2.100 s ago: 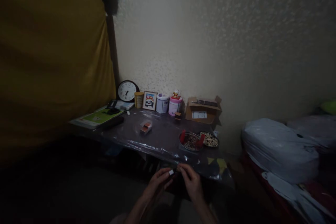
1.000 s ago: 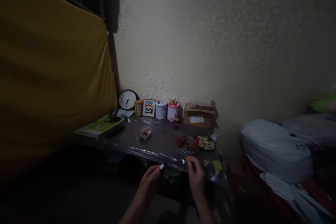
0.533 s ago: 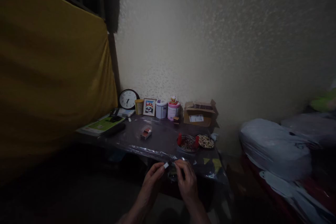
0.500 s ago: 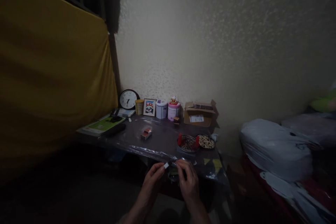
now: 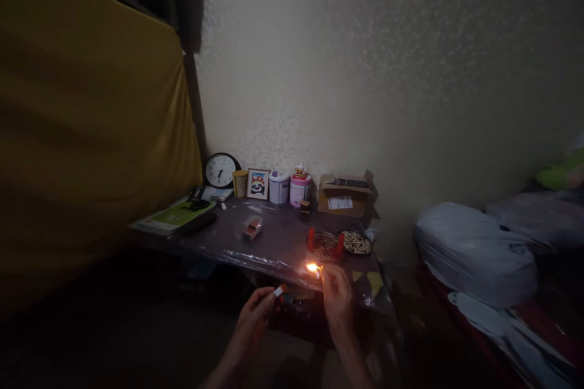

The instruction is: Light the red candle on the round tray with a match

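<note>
Between the thumb and fingers of my right hand [image 5: 338,298] is a burning match [image 5: 314,267], its flame bright at the left end. My left hand [image 5: 253,316] pinches a small matchbox [image 5: 280,290] with a pale side and a reddish end. The two hands are apart, in front of the table's near edge. Just beyond the flame, two red candles [image 5: 340,244] stand at either side of a round dish [image 5: 325,246] with dark bits in it. A second round dish [image 5: 356,242], holding many small pale sticks, is to its right.
On the plastic-covered table [image 5: 274,243] lies a small reddish box [image 5: 252,228]. Along the wall stand a clock [image 5: 221,170], a panda picture [image 5: 258,184], tins [image 5: 279,187] and a cardboard box [image 5: 342,197]. A yellow curtain [image 5: 100,103] hangs left; a white bundle [image 5: 474,249] lies right.
A flame now burns on the match. My right hand has moved right and slightly up, away from the matchbox; my left hand has drawn a little to the left.
</note>
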A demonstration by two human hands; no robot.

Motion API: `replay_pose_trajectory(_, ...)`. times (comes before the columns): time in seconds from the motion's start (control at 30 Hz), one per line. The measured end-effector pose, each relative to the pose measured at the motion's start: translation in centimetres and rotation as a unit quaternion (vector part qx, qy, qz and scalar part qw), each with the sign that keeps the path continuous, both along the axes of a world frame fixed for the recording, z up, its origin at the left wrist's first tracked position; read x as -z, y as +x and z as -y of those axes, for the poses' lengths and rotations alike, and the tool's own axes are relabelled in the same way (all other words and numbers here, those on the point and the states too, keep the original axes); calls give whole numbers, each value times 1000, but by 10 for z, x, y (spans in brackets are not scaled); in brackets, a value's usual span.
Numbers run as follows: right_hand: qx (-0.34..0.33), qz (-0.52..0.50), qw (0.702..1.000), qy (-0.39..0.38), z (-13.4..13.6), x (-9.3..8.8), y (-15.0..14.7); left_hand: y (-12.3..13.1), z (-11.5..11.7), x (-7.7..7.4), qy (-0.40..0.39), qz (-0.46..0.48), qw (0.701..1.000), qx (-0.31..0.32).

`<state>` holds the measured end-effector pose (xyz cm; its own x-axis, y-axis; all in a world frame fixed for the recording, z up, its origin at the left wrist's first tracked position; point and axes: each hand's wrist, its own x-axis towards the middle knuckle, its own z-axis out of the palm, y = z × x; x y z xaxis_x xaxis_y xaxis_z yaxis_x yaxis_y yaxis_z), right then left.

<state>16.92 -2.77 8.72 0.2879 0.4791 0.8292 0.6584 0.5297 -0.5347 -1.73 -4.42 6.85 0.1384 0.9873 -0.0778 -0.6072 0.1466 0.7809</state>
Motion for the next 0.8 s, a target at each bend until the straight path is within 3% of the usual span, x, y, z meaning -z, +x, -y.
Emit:
replay_pose_trajectory(0.37, 30, -51, 998, 16, -20, -4, 20, -46, 2, 63, -66, -15, 997, 26)
replay_pose_trajectory(0.8, 43, -71, 997, 4, -32, -11, 22, -52, 2, 72, -47, 11, 997, 55)
